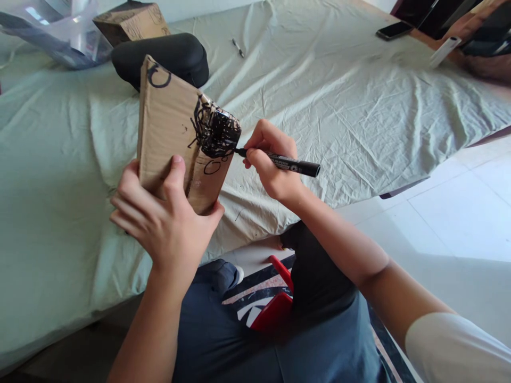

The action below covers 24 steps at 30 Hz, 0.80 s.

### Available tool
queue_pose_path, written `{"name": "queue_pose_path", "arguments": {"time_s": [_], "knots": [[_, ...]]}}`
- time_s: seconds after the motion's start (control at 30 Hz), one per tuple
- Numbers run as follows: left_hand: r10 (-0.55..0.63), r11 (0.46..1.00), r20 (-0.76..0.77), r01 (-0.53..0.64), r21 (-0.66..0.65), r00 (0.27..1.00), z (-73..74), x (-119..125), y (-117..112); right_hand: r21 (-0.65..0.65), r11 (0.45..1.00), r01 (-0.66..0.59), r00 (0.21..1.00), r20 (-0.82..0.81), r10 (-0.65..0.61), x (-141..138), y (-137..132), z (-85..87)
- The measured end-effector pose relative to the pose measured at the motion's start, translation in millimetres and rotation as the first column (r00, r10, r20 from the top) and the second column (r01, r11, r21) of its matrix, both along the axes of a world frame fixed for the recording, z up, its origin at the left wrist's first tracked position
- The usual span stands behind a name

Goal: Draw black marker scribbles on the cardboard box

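My left hand (pixel 163 207) grips the lower part of a brown cardboard box (pixel 165 130), which is tilted up above the cloth. Black ink covers one corner of the box's face in a dense patch (pixel 219 130), with loose loops and strokes around it. Pinched in my right hand (pixel 275 157) is a black marker pen (pixel 301 166). Its tip meets the right edge of the box, just below the inked patch. My left fingers behind the box are partly hidden.
A pale green cloth (pixel 319 96) covers the table. Behind the box lie a black case (pixel 171 56), another cardboard box (pixel 133 24) and a clear plastic container (pixel 59 32). Farther off are a small pen (pixel 238 48), a phone (pixel 394 31) and another person's hand (pixel 465 24).
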<state>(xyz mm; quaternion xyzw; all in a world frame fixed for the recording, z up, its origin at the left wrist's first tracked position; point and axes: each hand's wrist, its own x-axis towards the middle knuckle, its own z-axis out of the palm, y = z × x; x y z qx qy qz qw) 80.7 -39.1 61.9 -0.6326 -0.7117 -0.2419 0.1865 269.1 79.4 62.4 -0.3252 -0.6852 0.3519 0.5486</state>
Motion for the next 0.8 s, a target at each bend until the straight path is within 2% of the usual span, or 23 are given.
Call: {"name": "queue_pose_path", "arguments": {"time_s": [0.17, 0.27, 0.37, 0.53, 0.6, 0.7, 0.8], "knots": [[-0.007, 1.000, -0.005, 0.007, 0.010, 1.000, 0.2, -2.1, 0.7, -0.069, 0.987, 0.146, 0.989, 0.038, -0.143, -2.8, 0.7, 0.4], [-0.002, 1.000, 0.010, 0.002, 0.014, 1.000, -0.1, -2.1, -1.1, -0.048, 0.972, 0.230, 0.973, -0.003, -0.230, -2.7, 3.1, 1.2], [-0.008, 1.000, 0.041, 0.008, 0.014, 0.999, -1.8, -3.9, -2.8, -0.014, 0.965, 0.261, 0.964, -0.049, -0.261, 2.2, 9.3, -0.2], [-0.083, 0.994, 0.195, 0.067, 0.085, 0.977, -18.5, -17.9, 5.3, -0.055, 0.986, 0.156, 0.986, -0.045, -0.159, 21.0, 19.7, -10.5], [-0.097, 0.991, 0.246, 0.072, 0.110, 0.964, -30.7, -26.4, 12.9, -0.147, 0.983, 0.108, 0.993, -0.028, -0.114, 30.7, 23.1, -16.5], [-0.031, 0.992, 0.314, -0.009, 0.124, 0.949, -49.8, -38.3, 25.5, -0.366, 0.929, 0.047, 0.995, -0.068, -0.077, 46.3, 28.5, -27.2], [-0.053, 0.992, 0.412, 0.001, 0.126, 0.910, -65.0, -45.9, 37.0, -0.471, 0.882, -0.027, 0.988, -0.147, -0.048, 60.9, 37.2, -41.4]]}}
